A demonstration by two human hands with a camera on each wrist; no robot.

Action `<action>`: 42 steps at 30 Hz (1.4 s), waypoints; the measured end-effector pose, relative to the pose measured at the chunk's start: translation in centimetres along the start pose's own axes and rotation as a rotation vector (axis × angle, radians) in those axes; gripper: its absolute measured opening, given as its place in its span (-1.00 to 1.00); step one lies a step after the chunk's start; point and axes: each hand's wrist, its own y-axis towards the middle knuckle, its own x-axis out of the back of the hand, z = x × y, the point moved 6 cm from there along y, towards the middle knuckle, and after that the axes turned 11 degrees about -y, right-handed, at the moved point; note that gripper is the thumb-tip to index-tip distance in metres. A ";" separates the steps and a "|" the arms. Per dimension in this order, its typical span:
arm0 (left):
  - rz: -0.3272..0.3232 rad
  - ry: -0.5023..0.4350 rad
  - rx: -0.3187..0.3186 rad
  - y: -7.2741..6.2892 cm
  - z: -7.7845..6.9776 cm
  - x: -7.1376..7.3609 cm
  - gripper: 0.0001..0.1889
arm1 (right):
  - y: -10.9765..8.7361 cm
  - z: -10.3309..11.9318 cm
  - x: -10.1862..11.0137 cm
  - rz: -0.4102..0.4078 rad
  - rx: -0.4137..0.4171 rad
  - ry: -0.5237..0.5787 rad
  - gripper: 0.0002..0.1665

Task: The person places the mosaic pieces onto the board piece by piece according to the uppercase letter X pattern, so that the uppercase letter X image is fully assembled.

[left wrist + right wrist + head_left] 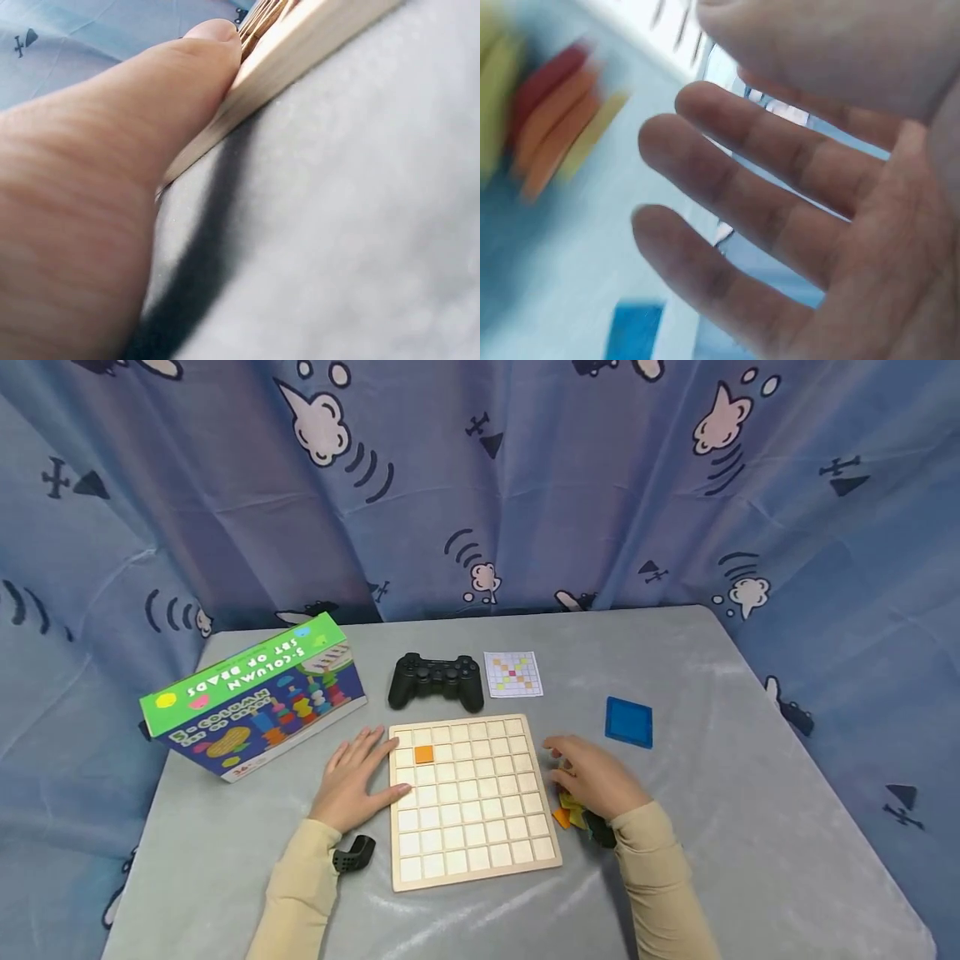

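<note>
A wooden grid board (476,812) lies on the grey table, with one orange square tile (423,754) in a cell near its far left corner. My left hand (351,787) rests spread at the board's left side, thumb and forefinger touching the frame. In the left wrist view the thumb (169,86) lies against the board's edge. Just right of the board, my right hand (597,777) hovers by a pile of yellow and orange tiles (573,812), partly hiding it. Red, orange and yellow tiles (555,112) show blurred beside its loosely extended fingers (720,187), which hold nothing.
Behind the board lie a black game controller (437,682) and a small card with a coloured grid pattern (513,674). A green and blue bead-set box (255,702) stands at the left. A blue tray (629,722) lies to the right. A patterned curtain (465,485) hangs behind the table.
</note>
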 end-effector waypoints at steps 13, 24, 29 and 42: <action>0.002 -0.008 -0.009 0.2 -0.5 0.2 -0.18 | -2.9 -4.2 -1.7 -0.020 -0.076 0.036 -0.56; 0.031 0.010 0.019 0.7 -0.4 0.5 -0.18 | -2.5 -4.3 -1.6 0.005 -0.105 0.046 -0.55; 0.057 0.009 0.048 0.4 -0.2 0.2 -0.17 | -2.3 -4.2 -1.8 -0.016 -0.095 0.053 -0.59; 0.034 0.008 0.028 0.4 0.2 0.1 -0.17 | -1.2 -4.7 -2.3 -0.009 -0.128 0.064 -0.64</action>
